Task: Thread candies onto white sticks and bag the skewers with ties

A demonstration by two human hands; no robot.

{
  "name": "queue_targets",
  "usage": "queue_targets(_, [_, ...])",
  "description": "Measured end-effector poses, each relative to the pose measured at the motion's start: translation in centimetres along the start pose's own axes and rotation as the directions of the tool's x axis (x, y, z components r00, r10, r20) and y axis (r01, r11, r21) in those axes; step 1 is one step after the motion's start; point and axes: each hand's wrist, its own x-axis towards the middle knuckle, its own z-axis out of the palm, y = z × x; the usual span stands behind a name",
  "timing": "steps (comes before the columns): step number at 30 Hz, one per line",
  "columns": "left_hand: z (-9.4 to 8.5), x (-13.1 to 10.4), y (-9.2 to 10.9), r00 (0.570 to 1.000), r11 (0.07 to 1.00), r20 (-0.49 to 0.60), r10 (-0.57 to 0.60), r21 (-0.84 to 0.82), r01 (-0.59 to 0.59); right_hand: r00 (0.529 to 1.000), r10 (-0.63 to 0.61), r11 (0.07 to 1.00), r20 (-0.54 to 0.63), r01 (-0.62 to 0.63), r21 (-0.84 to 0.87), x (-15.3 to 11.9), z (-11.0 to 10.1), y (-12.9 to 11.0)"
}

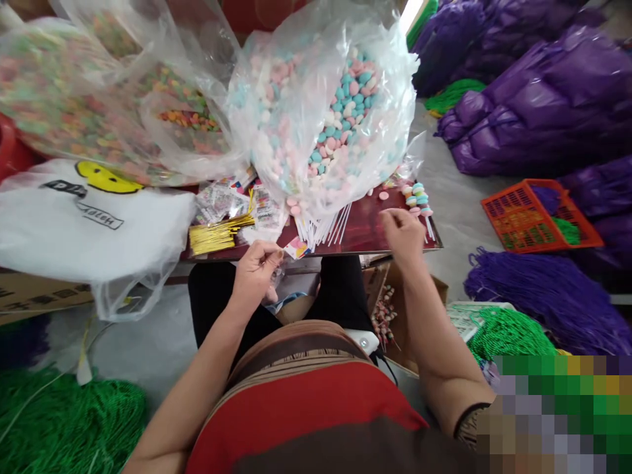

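My left hand [257,273] is closed in a pinch at the table's front edge, on a small clear plastic bag [278,272] that hangs below the fingers. Beside its fingertips is a small printed piece [296,247]. My right hand [403,238] is over the right end of the table, its fingers curled; whether anything is in them I cannot make out. Just beyond it lie sticks threaded with pastel candies [417,199]. Between the hands, white sticks [326,229] lie in a loose fan. Gold twist ties [213,238] lie in a bundle left of them.
A large clear bag of pink, white and blue candies [340,118] fills the table's back. Bags of multicoloured candies [74,112] and a white smiley bag [44,230] are at left. An open carton [409,329] stands below right; an orange crate [523,217] is farther right.
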Motion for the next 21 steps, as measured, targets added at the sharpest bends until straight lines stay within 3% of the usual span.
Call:
queue_targets(2, [0.3, 0.2, -0.3, 0.998, 0.998, 0.015, 0.061, -0.002, -0.061, 0.992, 0.039, 0.995, -0.121, -0.05, -0.09, 2.6, -2.7, 3.9])
queue_targets(5, [1.1, 0.4, -0.5, 0.994, 0.994, 0.021, 0.108, -0.005, -0.108, 0.977, 0.108, 0.98, -0.184, -0.136, -0.148, 4.8, -5.3, 8.1])
queue_targets(9, [1.8, 0.6, -0.3, 0.994, 0.994, 0.025, 0.107, -0.012, -0.107, 0.961, 0.193, 0.955, -0.198, -0.23, -0.188, 4.8, -5.3, 10.8])
queue_targets(15, [1.9, 0.5, -0.5, 1.0, 0.995, -0.003, -0.031, -0.09, 0.03, 0.936, 0.252, 0.923, -0.247, -0.309, -0.228, 3.5, -4.1, 11.3])
queue_targets(18, [1.9, 0.5, -0.6, 0.994, 0.976, -0.014, -0.109, -0.191, 0.105, 0.933, 0.228, 0.926, -0.278, -0.296, -0.233, 3.0, -4.7, 10.0])
queue_targets(21, [1.8, 0.7, -0.7, 0.993, 0.965, -0.018, -0.114, -0.24, 0.106, 0.948, 0.172, 0.96, -0.267, -0.222, -0.17, 1.6, -5.1, 7.4])
